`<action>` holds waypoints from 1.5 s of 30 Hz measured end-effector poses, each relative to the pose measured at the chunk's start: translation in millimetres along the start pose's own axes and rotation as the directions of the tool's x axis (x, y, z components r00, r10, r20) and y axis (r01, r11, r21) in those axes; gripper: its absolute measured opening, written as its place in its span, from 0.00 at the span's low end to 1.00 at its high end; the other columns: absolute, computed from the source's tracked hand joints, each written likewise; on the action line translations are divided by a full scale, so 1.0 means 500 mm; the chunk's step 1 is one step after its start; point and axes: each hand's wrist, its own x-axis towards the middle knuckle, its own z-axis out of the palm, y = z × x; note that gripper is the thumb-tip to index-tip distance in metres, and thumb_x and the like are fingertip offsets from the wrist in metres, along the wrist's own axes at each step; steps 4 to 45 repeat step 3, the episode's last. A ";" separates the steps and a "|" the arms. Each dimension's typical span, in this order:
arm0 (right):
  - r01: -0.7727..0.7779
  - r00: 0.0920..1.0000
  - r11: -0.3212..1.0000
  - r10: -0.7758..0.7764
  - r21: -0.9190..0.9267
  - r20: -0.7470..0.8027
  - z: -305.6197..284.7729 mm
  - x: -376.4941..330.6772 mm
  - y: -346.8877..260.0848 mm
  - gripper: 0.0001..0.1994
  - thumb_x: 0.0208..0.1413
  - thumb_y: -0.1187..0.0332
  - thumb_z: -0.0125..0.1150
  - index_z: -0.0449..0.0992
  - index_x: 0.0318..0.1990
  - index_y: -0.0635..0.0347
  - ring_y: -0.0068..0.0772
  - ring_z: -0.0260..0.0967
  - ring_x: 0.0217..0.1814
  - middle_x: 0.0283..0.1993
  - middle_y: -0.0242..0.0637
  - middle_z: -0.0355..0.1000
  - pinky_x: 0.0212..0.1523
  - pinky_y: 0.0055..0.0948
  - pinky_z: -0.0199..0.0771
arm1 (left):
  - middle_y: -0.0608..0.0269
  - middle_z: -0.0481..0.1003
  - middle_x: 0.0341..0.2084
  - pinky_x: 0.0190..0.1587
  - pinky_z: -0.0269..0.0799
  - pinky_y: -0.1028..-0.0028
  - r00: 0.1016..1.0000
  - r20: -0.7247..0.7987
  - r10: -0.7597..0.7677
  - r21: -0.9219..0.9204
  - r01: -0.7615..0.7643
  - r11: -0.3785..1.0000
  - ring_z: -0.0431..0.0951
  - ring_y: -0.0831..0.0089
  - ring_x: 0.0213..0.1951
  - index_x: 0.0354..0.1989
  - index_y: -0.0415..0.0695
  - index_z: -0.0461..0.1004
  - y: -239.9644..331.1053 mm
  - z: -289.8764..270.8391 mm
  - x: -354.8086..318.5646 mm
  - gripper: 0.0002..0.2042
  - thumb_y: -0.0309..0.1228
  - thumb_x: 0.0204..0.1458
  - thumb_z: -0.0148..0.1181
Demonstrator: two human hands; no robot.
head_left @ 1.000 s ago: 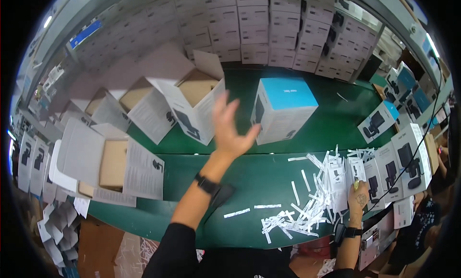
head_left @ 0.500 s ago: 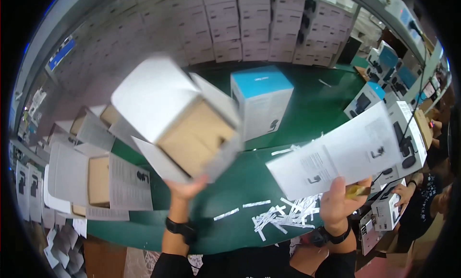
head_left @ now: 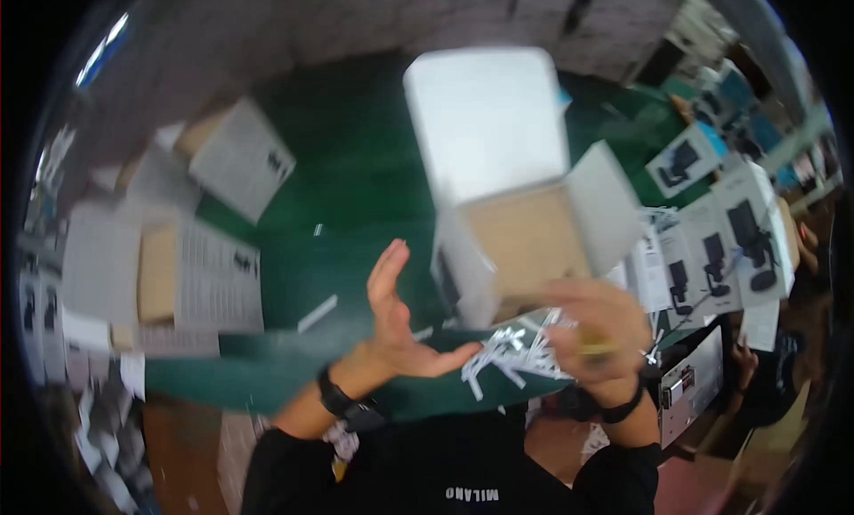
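Note:
An open white box [head_left: 583,204] stands on the green table in front of me, its lid raised and its side flaps spread. A brown cardboard insert [head_left: 529,239] fills it. My left hand [head_left: 400,328] is empty, fingers and thumb spread apart, left of the box's near corner. My right hand [head_left: 600,328] is over the box's near right edge, smeared by motion. Something yellow and shiny [head_left: 598,344] shows at its palm; its kind is unclear. Whether the fingers grip the box cannot be told.
White paper strips [head_left: 511,346] are heaped before the box. Open boxes [head_left: 218,270] with brown inserts line the left side. Printed boxes [head_left: 752,239] and white sheets [head_left: 648,270] stand or lie at the right. A co-worker's hand [head_left: 745,364] is beyond them.
The open box has moved right and now stands before my right hand. My left hand has let go of it and opened. The printed sheet is no longer seen in my right hand.

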 end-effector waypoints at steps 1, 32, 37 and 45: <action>-0.084 0.992 0.992 0.092 0.091 -0.084 -0.007 -0.031 0.006 0.11 0.51 0.63 0.69 0.75 0.34 0.59 0.41 0.78 0.33 0.36 0.43 0.78 0.29 0.33 0.77 | 0.38 0.52 0.63 0.59 0.60 0.45 0.988 0.149 0.032 0.058 -0.041 0.997 0.59 0.35 0.62 0.72 0.54 0.37 0.008 -0.054 0.000 0.60 0.42 0.32 0.77; -0.169 0.977 0.940 0.200 0.296 -0.076 -0.019 -0.101 0.009 0.16 0.57 0.56 0.63 0.74 0.42 0.60 0.43 0.78 0.40 0.41 0.46 0.78 0.35 0.37 0.79 | 0.39 0.54 0.64 0.57 0.63 0.44 0.907 0.421 -0.015 -0.046 0.038 0.998 0.61 0.44 0.63 0.71 0.58 0.45 0.032 -0.163 0.009 0.52 0.38 0.37 0.74; -0.169 0.977 0.940 0.200 0.296 -0.076 -0.019 -0.101 0.009 0.16 0.57 0.56 0.63 0.74 0.42 0.60 0.43 0.78 0.40 0.41 0.46 0.78 0.35 0.37 0.79 | 0.39 0.54 0.64 0.57 0.63 0.44 0.907 0.421 -0.015 -0.046 0.038 0.998 0.61 0.44 0.63 0.71 0.58 0.45 0.032 -0.163 0.009 0.52 0.38 0.37 0.74; -0.169 0.977 0.940 0.200 0.296 -0.076 -0.019 -0.101 0.009 0.16 0.57 0.56 0.63 0.74 0.42 0.60 0.43 0.78 0.40 0.41 0.46 0.78 0.35 0.37 0.79 | 0.39 0.54 0.64 0.57 0.63 0.44 0.907 0.421 -0.015 -0.046 0.038 0.998 0.61 0.44 0.63 0.71 0.58 0.45 0.032 -0.163 0.009 0.52 0.38 0.37 0.74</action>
